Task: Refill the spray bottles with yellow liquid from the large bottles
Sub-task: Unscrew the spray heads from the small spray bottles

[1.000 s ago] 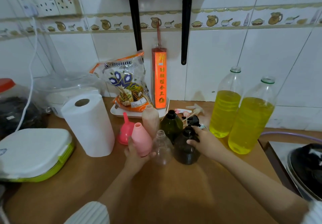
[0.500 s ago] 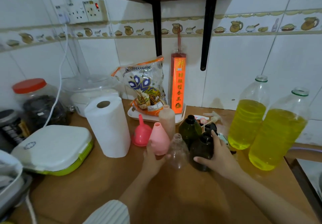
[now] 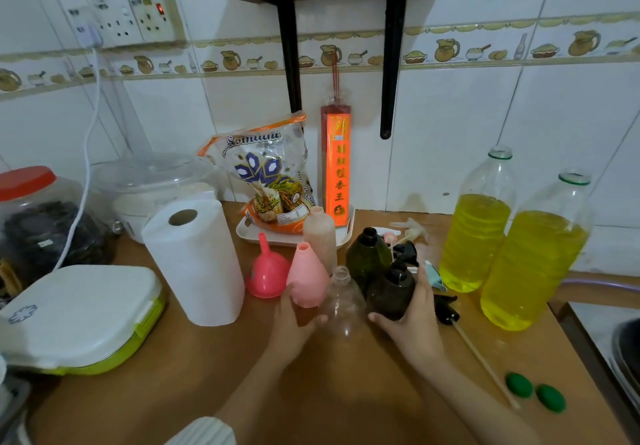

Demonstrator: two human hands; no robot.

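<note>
Several empty spray bottles stand grouped mid-counter. My left hand [image 3: 294, 320] grips the pink cone-shaped bottle [image 3: 306, 278] at its base. My right hand [image 3: 414, 323] wraps around the dark brown bottle [image 3: 391, 292]. Between them stands a clear bottle [image 3: 343, 302], with a dark green bottle [image 3: 369, 254] and a beige bottle [image 3: 320, 237] behind. Two large uncapped bottles of yellow liquid [image 3: 472, 237] [image 3: 533, 268] stand at the right. A pink funnel [image 3: 266, 271] sits upside down left of the pink bottle.
Paper towel roll [image 3: 194, 264] and a white-green box [image 3: 79, 316] sit at the left. Two green caps [image 3: 535, 391] and a black sprayer head with its tube [image 3: 446, 313] lie at the right. A white tray [image 3: 348, 233] holds a snack bag and incense box. The counter edge meets a sink [image 3: 620, 351].
The view has shifted, so everything sits further right and lower. My right hand has slid from the dark brown bottle's cap down around its body. My left hand keeps hold of the pink bottle.
</note>
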